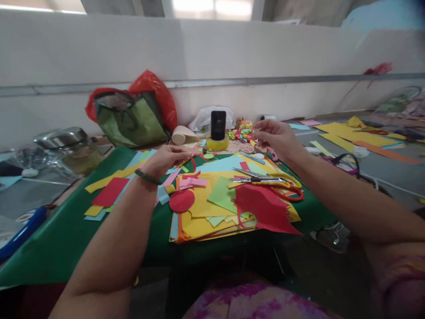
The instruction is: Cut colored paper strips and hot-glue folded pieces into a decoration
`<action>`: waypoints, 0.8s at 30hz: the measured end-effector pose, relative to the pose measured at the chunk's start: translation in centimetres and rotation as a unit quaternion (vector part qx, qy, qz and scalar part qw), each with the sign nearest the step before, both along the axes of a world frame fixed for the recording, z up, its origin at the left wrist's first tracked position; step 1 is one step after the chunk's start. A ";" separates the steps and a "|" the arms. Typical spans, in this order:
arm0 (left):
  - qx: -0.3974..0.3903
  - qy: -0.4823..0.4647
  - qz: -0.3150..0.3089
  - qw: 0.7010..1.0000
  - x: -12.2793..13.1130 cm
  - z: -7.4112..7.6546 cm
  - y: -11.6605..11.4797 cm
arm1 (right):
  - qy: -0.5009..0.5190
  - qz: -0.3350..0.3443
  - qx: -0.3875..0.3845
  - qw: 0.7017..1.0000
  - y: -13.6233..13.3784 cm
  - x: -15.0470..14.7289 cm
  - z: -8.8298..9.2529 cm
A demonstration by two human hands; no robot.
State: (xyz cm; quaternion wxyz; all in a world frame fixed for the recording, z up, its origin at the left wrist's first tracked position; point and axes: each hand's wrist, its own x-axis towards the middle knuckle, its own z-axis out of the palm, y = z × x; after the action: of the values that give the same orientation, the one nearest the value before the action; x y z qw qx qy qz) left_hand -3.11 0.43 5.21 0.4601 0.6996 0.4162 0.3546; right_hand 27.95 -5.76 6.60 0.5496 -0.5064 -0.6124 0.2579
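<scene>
My left hand (168,159), with a dark braided band at the wrist, hovers over paper strips at the left of the work area. Its fingers are pinched together; anything between them is too small to make out. My right hand (275,136) is raised beside a pile of small colourful paper pieces (244,132). Its thumb and fingertips are also closed, and what they hold cannot be made out. Between my hands a phone (218,126) stands upright on a yellow tape roll (217,142). In front lie yellow sheets (195,223), a red paper circle (182,201) and torn red paper (262,206).
Scissors (288,179) and a utility knife (262,180) lie on the papers, over a green sheet (66,239). A glass jar (71,153) and a green bag (133,119) stand left. More yellow paper (348,135) lies right. A wall (199,53) rises behind.
</scene>
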 end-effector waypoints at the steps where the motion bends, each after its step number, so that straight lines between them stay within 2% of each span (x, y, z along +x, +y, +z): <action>1: 0.000 0.028 0.007 1.000 -0.3 0.3 0.1 | -0.056 0.030 -0.032 0.997 -0.7 0.3 -0.3; 3: 0.003 0.103 -0.014 0.995 -0.3 0.6 0.0 | -0.195 0.112 -0.098 0.970 -2.2 0.2 -0.9; 5: 0.007 0.191 -0.068 0.979 0.0 0.8 -0.4 | -0.323 0.177 -0.139 0.919 -3.8 -0.4 -1.4; 7: 0.022 0.257 -0.102 0.961 0.5 0.9 -0.9 | -0.423 0.204 -0.158 0.869 -5.2 -1.5 -1.6; 9: 0.054 0.285 -0.085 0.953 1.0 0.8 -1.5 | -0.494 0.205 -0.171 0.828 -6.2 -2.7 -1.6; 12: 0.113 0.256 -0.020 0.960 1.4 0.5 -1.9 | -0.569 0.195 -0.176 0.780 -7.1 -4.5 -1.5; 16: 0.125 0.113 -0.033 0.985 1.6 -0.2 -1.6 | -0.662 0.177 -0.154 0.712 -7.5 -6.4 -2.3; 19: 0.117 0.048 -0.029 0.992 1.6 -0.4 -1.3 | -0.689 0.166 -0.110 0.697 -7.6 -6.9 -3.4; 22: 0.113 0.015 0.040 0.993 1.6 -0.4 -1.3 | -0.691 0.163 -0.093 0.698 -7.4 -7.0 -3.8; 24: 0.109 -0.006 0.097 0.989 1.7 -0.3 -1.3 | -0.685 0.161 -0.115 0.701 -7.2 -7.0 -3.3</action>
State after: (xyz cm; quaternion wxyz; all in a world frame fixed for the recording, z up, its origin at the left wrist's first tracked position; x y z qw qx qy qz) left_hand -1.44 -0.88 4.90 0.3467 0.6998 0.4381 0.4451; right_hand 21.00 -12.96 3.27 -0.1334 -0.4961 -0.8579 -0.0071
